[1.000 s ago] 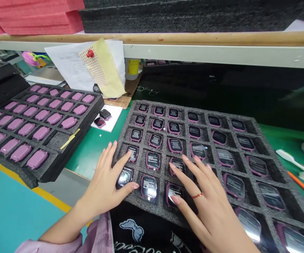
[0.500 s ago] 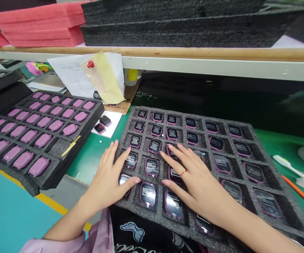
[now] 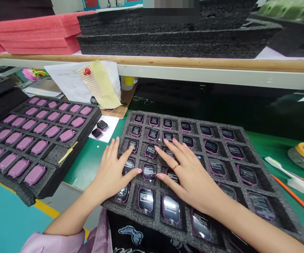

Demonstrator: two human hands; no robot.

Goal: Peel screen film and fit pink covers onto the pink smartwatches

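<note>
Head cam here: both bare hands are down on a grey foam tray (image 3: 194,120) in the middle of the frame, and it's packed with smartwatches (image 3: 145,199) in pink frames, screens up, the lower rows glaring under the lights. The left hand (image 3: 112,174) has its fingers spread wide, tips resting on watches in the left columns, thumb stretched toward the next column. The right hand (image 3: 191,179) is fanned out the same way across the middle, with a thin ring on one finger. Neither hand is pinching anything, and no watch looks lifted.

Progress-wise, every pocket I can see in this tray has a watch, though the ones under the hands are partly hidden. To the left, a second foam tray (image 3: 70,154) holds rows of pink-backed pieces (image 3: 34,174), with a bare foam patch and yellow tape (image 3: 67,153) at its lower right. Two loose watches (image 3: 102,124) sit on a white card (image 3: 110,133) between the trays.
</note>
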